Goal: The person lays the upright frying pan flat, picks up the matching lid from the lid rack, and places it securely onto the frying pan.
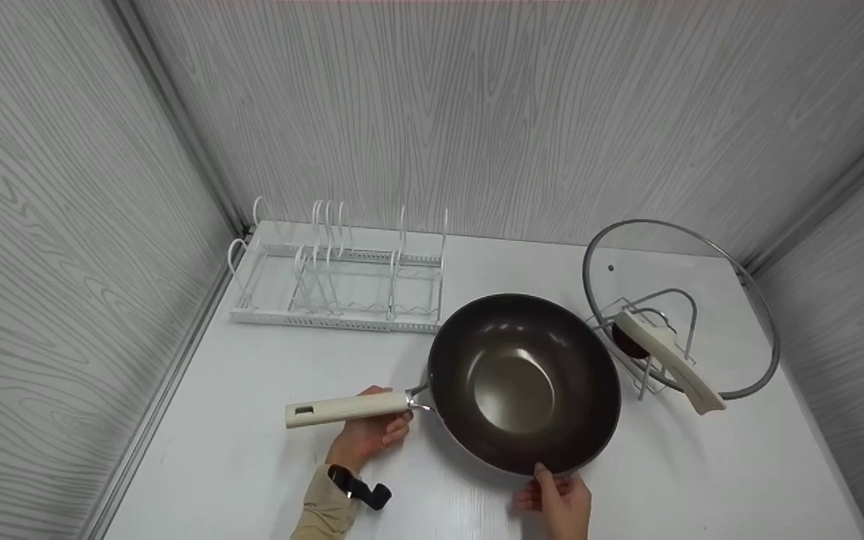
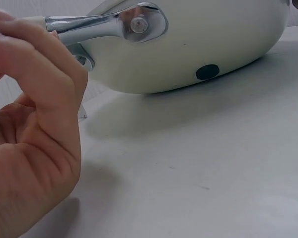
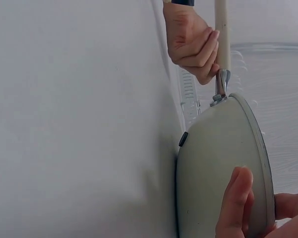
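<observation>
A wok [image 1: 514, 382] with a dark brown inside and a cream outside sits on the white table, its long cream handle [image 1: 342, 409] pointing left. My left hand [image 1: 373, 431] grips this handle near the metal joint, fingers curled against it from below. In the left wrist view, that hand [image 2: 37, 99] shows bent fingers by the metal bracket [image 2: 109, 26]. At the near rim, my right hand [image 1: 563, 502] pinches the wok, thumb over the edge and fingers against the outer wall. The right wrist view shows the cream outer wall [image 3: 213, 158] between both hands.
At back left stands a white wire rack [image 1: 334, 324] with upright loops. To the right, a large glass lid [image 1: 766, 300] with a grey rim and a cream handle [image 1: 672, 364] leans on a grey wire stand [image 1: 691, 322]. Grey wood-grain panels [image 1: 477, 112] enclose the table.
</observation>
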Action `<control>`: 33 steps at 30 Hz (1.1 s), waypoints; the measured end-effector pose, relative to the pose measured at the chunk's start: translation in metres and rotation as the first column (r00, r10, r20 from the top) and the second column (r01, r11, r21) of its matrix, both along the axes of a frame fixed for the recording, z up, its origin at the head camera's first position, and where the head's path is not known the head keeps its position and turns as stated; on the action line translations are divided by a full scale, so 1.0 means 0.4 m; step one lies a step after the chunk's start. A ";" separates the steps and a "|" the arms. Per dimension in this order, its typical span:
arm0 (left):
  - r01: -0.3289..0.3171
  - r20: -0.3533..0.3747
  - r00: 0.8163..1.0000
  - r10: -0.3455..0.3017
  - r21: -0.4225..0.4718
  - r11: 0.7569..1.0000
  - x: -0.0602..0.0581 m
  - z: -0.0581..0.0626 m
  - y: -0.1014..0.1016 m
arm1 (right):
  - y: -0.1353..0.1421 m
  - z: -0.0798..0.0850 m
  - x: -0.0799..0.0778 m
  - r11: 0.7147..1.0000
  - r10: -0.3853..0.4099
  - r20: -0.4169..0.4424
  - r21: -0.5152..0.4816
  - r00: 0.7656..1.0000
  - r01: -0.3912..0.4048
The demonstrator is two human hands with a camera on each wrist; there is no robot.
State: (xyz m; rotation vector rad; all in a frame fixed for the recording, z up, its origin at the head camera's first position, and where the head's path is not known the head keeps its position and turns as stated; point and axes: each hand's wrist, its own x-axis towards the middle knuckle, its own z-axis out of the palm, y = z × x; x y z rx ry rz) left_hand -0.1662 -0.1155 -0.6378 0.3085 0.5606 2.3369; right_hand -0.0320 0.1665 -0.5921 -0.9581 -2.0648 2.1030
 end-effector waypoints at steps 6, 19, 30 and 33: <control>-0.065 -0.012 0.998 0.065 0.023 0.998 -0.008 0.003 -0.002 | -0.007 0.009 0.003 1.000 0.023 0.023 0.013 0.999 -0.023; -0.151 -0.049 0.988 0.148 -0.066 0.986 0.003 0.006 -0.013 | 0.008 0.029 0.027 0.976 0.218 0.068 -0.020 0.974 -0.217; 0.246 -0.175 0.933 -0.314 -0.327 0.912 0.047 0.054 0.004 | 0.129 0.078 0.019 0.826 0.562 0.125 -0.031 0.817 -0.563; 0.257 -0.227 0.899 -0.375 -0.422 0.870 0.058 0.093 0.017 | 0.154 0.110 0.017 0.836 0.543 0.153 -0.008 0.826 -0.548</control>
